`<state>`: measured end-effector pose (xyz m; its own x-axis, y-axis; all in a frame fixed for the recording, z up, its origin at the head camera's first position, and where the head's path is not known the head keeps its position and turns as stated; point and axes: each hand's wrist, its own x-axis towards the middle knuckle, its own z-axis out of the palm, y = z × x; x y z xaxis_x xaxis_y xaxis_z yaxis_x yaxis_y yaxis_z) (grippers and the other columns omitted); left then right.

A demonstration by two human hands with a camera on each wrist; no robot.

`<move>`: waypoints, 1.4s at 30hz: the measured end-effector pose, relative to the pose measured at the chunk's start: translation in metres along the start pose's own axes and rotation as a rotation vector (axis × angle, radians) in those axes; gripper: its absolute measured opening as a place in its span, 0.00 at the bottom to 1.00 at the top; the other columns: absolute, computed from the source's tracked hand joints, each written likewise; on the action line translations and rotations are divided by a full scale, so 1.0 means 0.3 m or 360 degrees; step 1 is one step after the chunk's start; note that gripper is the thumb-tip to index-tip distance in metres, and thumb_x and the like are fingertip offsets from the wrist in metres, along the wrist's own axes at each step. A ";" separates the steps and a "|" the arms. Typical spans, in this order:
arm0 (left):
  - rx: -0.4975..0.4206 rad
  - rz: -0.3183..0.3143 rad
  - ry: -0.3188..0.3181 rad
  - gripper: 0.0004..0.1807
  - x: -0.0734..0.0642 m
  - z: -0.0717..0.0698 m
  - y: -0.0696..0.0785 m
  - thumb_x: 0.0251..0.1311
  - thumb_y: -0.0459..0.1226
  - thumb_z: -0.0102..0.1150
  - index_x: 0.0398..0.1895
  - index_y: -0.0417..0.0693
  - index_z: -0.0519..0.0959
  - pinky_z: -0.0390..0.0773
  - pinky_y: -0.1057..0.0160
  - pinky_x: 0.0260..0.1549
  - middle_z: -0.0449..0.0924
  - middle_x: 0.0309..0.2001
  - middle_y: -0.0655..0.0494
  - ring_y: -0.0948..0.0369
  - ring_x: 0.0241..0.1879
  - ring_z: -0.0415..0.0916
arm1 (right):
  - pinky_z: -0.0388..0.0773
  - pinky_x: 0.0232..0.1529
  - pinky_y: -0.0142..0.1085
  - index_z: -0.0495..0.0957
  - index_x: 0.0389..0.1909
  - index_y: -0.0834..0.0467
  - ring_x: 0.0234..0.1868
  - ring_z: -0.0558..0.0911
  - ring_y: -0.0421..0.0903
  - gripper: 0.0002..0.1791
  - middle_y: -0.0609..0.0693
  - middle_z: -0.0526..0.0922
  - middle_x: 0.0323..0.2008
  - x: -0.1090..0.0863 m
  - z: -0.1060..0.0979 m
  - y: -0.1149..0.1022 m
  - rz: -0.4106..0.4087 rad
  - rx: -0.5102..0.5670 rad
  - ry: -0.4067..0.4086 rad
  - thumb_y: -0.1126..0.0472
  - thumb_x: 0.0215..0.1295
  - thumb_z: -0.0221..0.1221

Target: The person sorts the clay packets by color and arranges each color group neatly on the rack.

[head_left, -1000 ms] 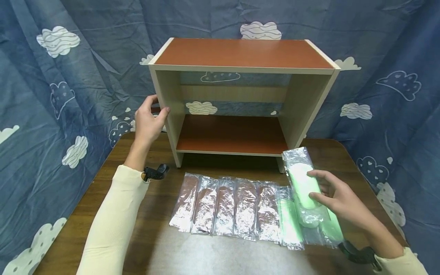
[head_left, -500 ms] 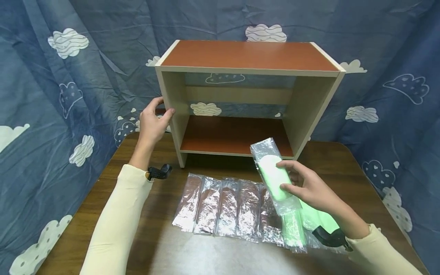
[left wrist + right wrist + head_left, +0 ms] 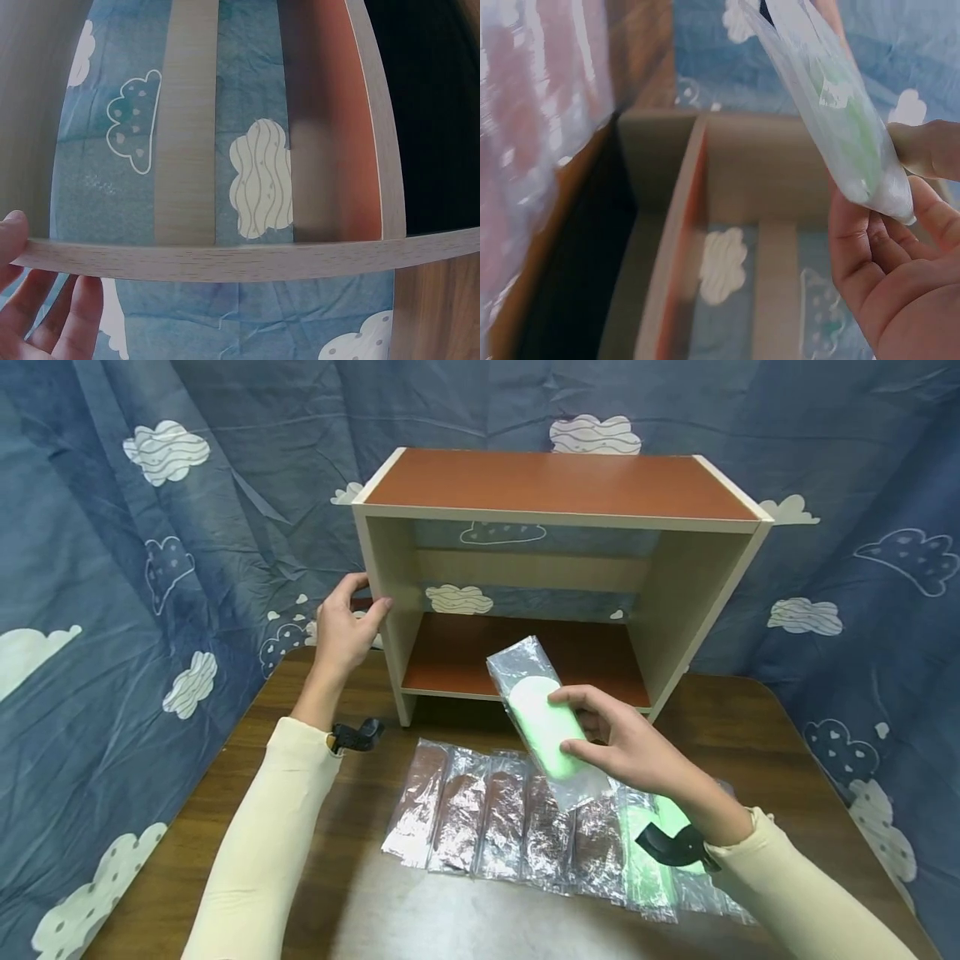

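Holding a clear plastic packet with a pale-green, round-ended insert (image 3: 543, 722) above the table, a person's right hand (image 3: 622, 739) pinches its right edge between thumb and fingers — the gap no wider than the slim packet. Tilted, its far end leaning left, it hangs in front of an open shelf unit with reddish-brown boards and pale wood-grain sides (image 3: 562, 485). The left hand (image 3: 347, 628) grips the unit's left side panel (image 3: 396, 602), thumb on one side of the front edge and fingers on the other. On the near side of the dark wood-grain table (image 3: 337, 877) lies a row of shiny clear packets with brown inserts (image 3: 501, 818), with more green-filled packets (image 3: 647, 860) at its right end. The step in hand looks like a mid-air carry, the packet not yet set down; the next move seems to call for a steady pinch — and a levelled packet.
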<state>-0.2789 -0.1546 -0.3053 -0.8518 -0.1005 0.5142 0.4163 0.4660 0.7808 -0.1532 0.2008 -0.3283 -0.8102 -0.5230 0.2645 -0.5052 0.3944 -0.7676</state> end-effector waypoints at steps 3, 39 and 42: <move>-0.0004 0.0006 0.0005 0.19 -0.001 0.003 -0.002 0.63 0.36 0.62 0.57 0.43 0.78 0.84 0.67 0.42 0.82 0.56 0.46 0.51 0.53 0.82 | 0.83 0.42 0.29 0.69 0.63 0.61 0.46 0.83 0.43 0.29 0.58 0.76 0.59 0.047 0.015 -0.038 -0.0036 -0.0014 -0.0027 0.73 0.60 0.64; -0.0090 0.0017 0.0160 0.18 -0.004 0.028 -0.034 0.58 0.31 0.63 0.53 0.39 0.81 0.78 0.71 0.40 0.85 0.47 0.39 0.53 0.45 0.82 | 0.85 0.44 0.35 0.68 0.64 0.61 0.49 0.83 0.48 0.30 0.56 0.75 0.59 0.339 0.073 -0.296 -0.0357 0.0071 -0.0132 0.72 0.62 0.63; -0.0119 0.0027 0.0170 0.15 -0.004 0.026 -0.034 0.59 0.30 0.61 0.50 0.38 0.81 0.76 0.77 0.32 0.85 0.45 0.39 0.54 0.42 0.82 | 0.85 0.44 0.35 0.67 0.65 0.61 0.50 0.84 0.49 0.30 0.57 0.74 0.60 0.363 0.048 -0.322 -0.0378 0.0044 -0.0118 0.72 0.62 0.63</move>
<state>-0.2848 -0.1525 -0.3167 -0.8073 -0.1881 0.5594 0.4565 0.4017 0.7939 -0.1884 0.0948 -0.2339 -0.6452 -0.6529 0.3968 -0.6697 0.2334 -0.7050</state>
